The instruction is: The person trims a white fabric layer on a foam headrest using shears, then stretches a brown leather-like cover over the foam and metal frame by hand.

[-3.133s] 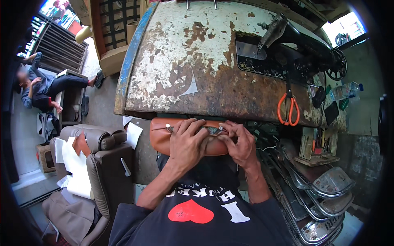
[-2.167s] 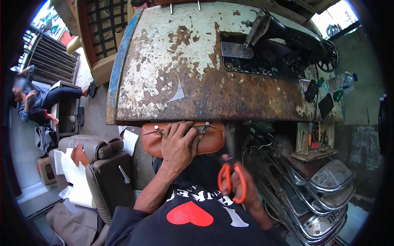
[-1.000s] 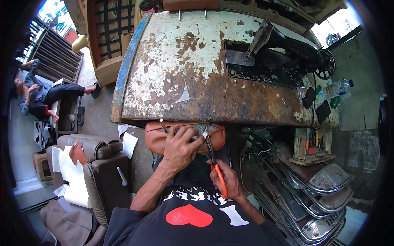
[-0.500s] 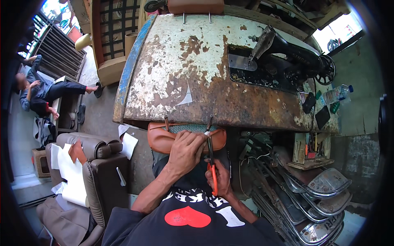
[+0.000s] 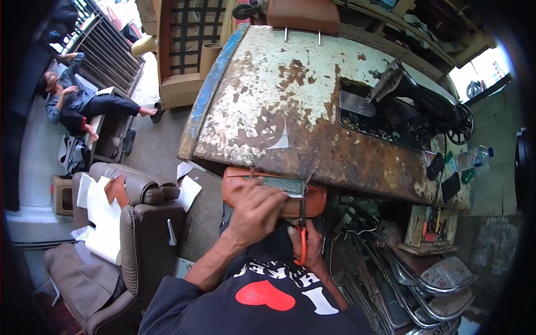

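A tan-orange padded headrest (image 5: 315, 202) with two metal rods rests against me at the table's near edge. A strip of grey-green patterned fabric shows along its far side. Over its middle is my left hand (image 5: 255, 211), fingers pointing right and blurred by motion, so their grip is unclear. A thin white edge shows by those fingertips, too small to name. My right hand (image 5: 310, 241), at the near right of the headrest, is closed round the orange-handled scissors (image 5: 302, 245). Their dark blades point away from me, over the headrest's right part.
A worn table (image 5: 251, 123) with peeling white paint carries a black sewing machine (image 5: 413, 92). A similar headrest (image 5: 301, 14) lies at its far edge. Brown vehicle seats (image 5: 151, 240) stand left, metal chair frames (image 5: 430, 296) right. A person (image 5: 78, 100) sits far left.
My view has shifted, so the scene sits further right and lower. My left hand has moved left from the scissors' blades and is blurred. The scissors stay in my right hand.
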The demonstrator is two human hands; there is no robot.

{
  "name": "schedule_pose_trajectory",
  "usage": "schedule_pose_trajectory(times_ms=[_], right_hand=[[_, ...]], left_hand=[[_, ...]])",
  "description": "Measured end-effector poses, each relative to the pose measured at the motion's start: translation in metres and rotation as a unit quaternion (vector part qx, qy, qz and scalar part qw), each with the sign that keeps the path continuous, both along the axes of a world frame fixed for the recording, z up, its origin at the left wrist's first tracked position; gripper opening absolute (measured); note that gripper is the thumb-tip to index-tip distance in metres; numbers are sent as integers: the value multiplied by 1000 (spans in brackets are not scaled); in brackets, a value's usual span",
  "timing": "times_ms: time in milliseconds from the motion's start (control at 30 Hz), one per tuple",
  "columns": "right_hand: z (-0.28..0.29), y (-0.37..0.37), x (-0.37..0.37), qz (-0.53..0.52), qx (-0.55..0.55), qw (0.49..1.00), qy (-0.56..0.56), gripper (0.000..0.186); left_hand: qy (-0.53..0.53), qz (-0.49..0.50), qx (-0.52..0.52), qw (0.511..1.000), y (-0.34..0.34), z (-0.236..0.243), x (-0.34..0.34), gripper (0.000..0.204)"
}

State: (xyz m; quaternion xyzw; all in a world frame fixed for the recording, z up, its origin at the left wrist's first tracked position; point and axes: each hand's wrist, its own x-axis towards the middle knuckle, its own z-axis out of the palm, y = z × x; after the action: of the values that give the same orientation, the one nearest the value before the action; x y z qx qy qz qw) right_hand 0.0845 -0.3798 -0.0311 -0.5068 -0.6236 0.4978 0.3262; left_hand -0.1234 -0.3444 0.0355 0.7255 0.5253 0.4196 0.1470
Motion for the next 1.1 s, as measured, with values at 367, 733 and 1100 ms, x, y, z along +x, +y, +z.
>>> schedule_pose_trajectory(times_ms=[367,733,1100], right_hand=[[35,-7,4,87,-40,995,12,37],[98,8,-47,229,-266,936,37,72],[110,6,-67,184,-284,941,-21,59]], left_hand=[[33,151,-111,982,-10,-12,-66,22],[-62,168,-67,982,-10,-23,-57,20],[-57,133,-37,989,-13,-26,-67,22]])
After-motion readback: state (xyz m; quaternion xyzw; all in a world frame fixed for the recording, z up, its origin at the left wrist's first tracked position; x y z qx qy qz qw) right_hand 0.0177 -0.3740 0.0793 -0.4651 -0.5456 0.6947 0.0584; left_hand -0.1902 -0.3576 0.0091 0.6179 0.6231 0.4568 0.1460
